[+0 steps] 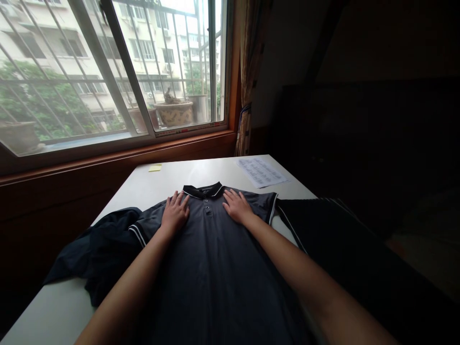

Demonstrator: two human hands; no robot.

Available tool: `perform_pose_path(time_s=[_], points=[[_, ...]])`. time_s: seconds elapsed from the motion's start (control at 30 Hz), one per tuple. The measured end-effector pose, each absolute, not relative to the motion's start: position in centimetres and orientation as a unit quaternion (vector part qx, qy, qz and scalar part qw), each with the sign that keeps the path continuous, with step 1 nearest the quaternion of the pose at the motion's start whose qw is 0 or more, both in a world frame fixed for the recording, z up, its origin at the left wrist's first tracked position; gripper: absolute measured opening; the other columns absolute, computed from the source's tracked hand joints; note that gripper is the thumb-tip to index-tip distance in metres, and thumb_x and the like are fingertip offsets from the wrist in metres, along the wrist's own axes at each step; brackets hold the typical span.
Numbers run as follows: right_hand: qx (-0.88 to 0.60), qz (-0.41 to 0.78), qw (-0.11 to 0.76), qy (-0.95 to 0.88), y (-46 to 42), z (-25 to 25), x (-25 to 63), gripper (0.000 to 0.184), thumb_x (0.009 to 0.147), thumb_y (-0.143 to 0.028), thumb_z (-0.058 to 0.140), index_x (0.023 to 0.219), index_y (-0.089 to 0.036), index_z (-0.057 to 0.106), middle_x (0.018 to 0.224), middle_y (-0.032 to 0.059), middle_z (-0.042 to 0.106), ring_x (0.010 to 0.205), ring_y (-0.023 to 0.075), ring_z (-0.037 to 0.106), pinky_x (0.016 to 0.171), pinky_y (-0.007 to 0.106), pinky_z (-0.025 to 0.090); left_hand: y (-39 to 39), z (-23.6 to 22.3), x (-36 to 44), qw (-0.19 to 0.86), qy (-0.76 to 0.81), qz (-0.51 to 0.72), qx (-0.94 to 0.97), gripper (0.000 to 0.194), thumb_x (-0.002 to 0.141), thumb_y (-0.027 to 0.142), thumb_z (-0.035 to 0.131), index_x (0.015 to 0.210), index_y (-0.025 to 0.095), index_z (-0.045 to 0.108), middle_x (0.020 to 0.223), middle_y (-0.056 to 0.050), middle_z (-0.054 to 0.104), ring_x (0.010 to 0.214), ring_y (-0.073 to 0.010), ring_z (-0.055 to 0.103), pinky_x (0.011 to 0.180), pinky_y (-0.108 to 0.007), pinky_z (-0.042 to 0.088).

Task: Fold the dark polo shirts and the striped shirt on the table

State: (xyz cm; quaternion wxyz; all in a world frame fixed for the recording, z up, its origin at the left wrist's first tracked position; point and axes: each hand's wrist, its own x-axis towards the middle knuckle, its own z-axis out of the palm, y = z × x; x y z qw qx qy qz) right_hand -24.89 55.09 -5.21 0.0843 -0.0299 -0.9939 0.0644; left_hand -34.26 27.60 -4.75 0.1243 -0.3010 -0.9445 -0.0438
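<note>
A dark grey polo shirt [208, 258] lies spread front side up on the white table, its black collar [203, 191] at the far end. White stripes edge the collar and both sleeves. My left hand [175, 211] rests flat on the shirt's left shoulder, fingers spread. On the right shoulder, just beside the collar, my right hand [237, 206] lies flat with its fingers outstretched. Neither hand grips the cloth. The shirt's lower hem is out of view.
A crumpled dark garment [104, 249] lies on the table's left side. Another dark cloth with white piping [323, 235] spreads over the right edge. At the far side are printed paper [262, 172] and a yellow sticky note [155, 167]. Beyond stands a barred window [168, 62] with a curtain [246, 76].
</note>
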Motion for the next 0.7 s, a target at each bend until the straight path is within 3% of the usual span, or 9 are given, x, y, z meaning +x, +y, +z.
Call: perform_pose_path(time_s=[0.27, 0.47, 0.6, 0.7], points=[[0.058, 0.067, 0.074, -0.993, 56.1, -5.1, -13.1, 0.051, 0.102, -0.039, 0.04, 0.148, -0.02, 0.048, 0.158, 0.0082, 0.04, 0.148, 0.0254, 0.031, 0.122, 0.047, 0.022, 20.4, -6.0, -22.4, 0.056, -0.876, -0.068, -0.474, 0.05, 0.103, 0.037, 0.038, 0.152, 0.029, 0.041, 0.161, -0.005, 0.037, 0.15, -0.0264, 0.028, 0.121, -0.054, 0.026], [0.073, 0.142, 0.063, -0.985, 56.3, -3.4, -3.2, 0.045, 0.097, -0.037, 0.052, 0.139, -0.022, 0.057, 0.149, 0.0098, 0.051, 0.142, 0.0273, 0.039, 0.118, 0.048, 0.033, 13.5, -6.2, -13.3, 0.077, -0.858, -0.084, -0.501, 0.053, 0.101, 0.033, 0.047, 0.153, 0.035, 0.038, 0.158, -0.004, 0.043, 0.146, -0.0273, 0.037, 0.116, -0.055, 0.036], [0.098, 0.229, 0.066, -0.966, 55.7, -2.1, 3.6, 0.022, 0.093, -0.025, 0.054, 0.11, -0.027, 0.069, 0.13, 0.0083, 0.061, 0.125, 0.0241, 0.054, 0.109, 0.044, 0.044, 9.9, -5.7, -7.9, 0.101, -0.839, -0.135, -0.517, 0.046, 0.096, 0.031, 0.054, 0.142, 0.04, 0.053, 0.142, -0.003, 0.06, 0.13, -0.0252, 0.058, 0.106, -0.043, 0.052], [0.084, 0.282, 0.05, -0.954, 55.3, -1.5, 8.2, 0.018, 0.09, -0.02, 0.053, 0.096, -0.029, 0.068, 0.115, 0.0077, 0.064, 0.11, 0.0223, 0.062, 0.097, 0.039, 0.052, 7.4, -5.7, -5.2, 0.114, -0.844, -0.176, -0.493, 0.033, 0.095, 0.034, 0.057, 0.126, 0.04, 0.064, 0.124, -0.004, 0.069, 0.109, -0.0218, 0.069, 0.09, -0.03, 0.061]])
